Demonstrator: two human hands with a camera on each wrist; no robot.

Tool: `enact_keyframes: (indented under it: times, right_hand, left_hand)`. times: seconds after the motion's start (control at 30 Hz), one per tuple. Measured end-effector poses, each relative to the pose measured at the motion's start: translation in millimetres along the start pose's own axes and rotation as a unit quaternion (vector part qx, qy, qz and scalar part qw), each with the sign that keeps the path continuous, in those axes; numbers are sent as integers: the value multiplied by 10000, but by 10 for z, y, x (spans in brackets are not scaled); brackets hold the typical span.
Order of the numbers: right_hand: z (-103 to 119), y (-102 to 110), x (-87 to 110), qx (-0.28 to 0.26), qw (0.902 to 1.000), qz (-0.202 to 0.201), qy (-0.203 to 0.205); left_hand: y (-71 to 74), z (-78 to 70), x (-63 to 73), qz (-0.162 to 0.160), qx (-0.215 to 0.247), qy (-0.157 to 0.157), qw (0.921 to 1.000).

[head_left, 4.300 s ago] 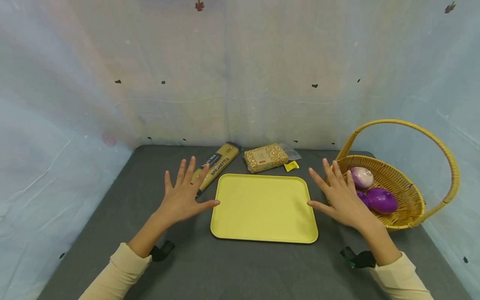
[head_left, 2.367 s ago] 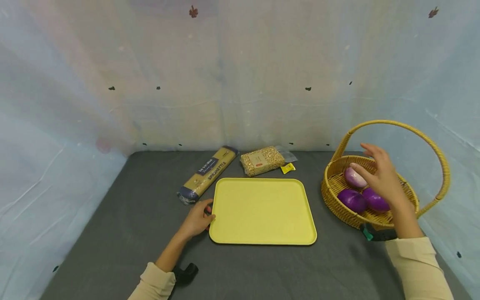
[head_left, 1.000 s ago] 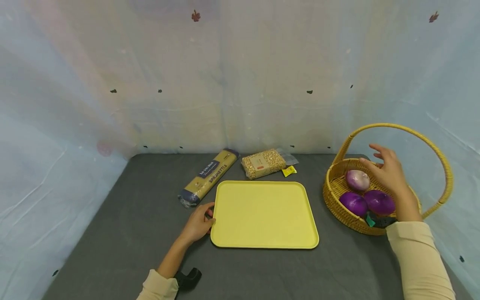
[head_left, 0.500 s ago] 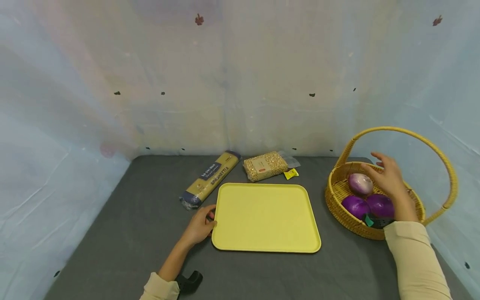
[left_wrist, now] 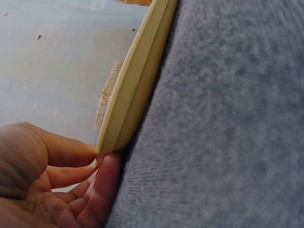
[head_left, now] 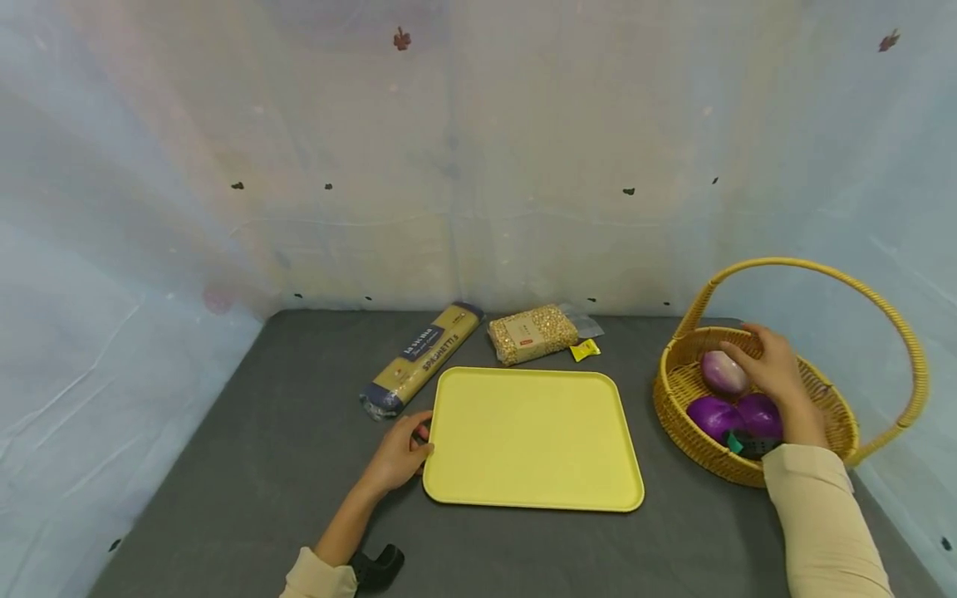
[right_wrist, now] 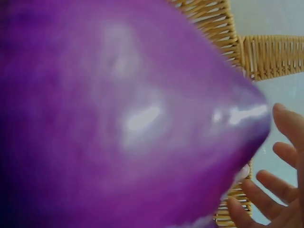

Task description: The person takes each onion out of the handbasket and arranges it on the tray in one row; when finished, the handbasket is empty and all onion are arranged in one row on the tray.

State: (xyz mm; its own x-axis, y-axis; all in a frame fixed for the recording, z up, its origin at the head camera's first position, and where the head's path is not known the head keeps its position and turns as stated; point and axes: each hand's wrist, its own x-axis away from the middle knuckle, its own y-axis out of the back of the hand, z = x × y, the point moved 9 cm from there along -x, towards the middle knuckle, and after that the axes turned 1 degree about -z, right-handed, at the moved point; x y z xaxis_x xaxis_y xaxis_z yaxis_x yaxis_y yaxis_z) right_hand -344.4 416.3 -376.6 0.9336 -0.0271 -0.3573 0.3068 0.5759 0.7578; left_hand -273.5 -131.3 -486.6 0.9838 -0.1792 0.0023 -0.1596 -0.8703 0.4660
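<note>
My left hand [head_left: 396, 455] holds the left edge of the yellow tray [head_left: 534, 440]. In the left wrist view the thumb lies over the tray's rim [left_wrist: 128, 95] and fingers curl beneath it. My right hand [head_left: 776, 370] reaches into the yellow wicker basket [head_left: 691, 453], thumb spread from the fingers. Its thumb tip overlaps a pale purple-and-white onion [head_left: 723, 374] in the head view. Two deep purple onions [head_left: 714, 417] lie nearer in the basket, partly behind the wrist strap. One purple onion [right_wrist: 133, 114] fills much of the right wrist view, with spread fingers [right_wrist: 266, 194] beyond it.
Behind the tray lie a spaghetti pack [head_left: 422, 361], a clear bag of yellow grains [head_left: 534, 334] and a small yellow packet [head_left: 585, 350]. The basket's tall handle [head_left: 867, 292] arches over the right side. Pale curtains [head_left: 478, 166] enclose the grey table [head_left: 284, 432].
From spread above the table, my left hand came down to the tray's left edge and took hold. My right hand moved over the basket, and has just lowered toward the pale onion.
</note>
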Motion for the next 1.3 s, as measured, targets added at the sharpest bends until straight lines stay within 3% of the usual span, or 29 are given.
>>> enact_keyframes:
  times: [0.33,0.9,1.3]
  right_hand:
    - [-43,-140,19,52,9976,662,-184]
    - [-32,-278,11,258,9957,885,-80]
    - [-158,-329,110,357,9930,1085,-303]
  left_hand:
    - [17,-15,6,-126,6,-52,9999]
    - [61,-15,23,-192,20,-90,9998]
    - [16,-2,8,-105,47,-35,9999]
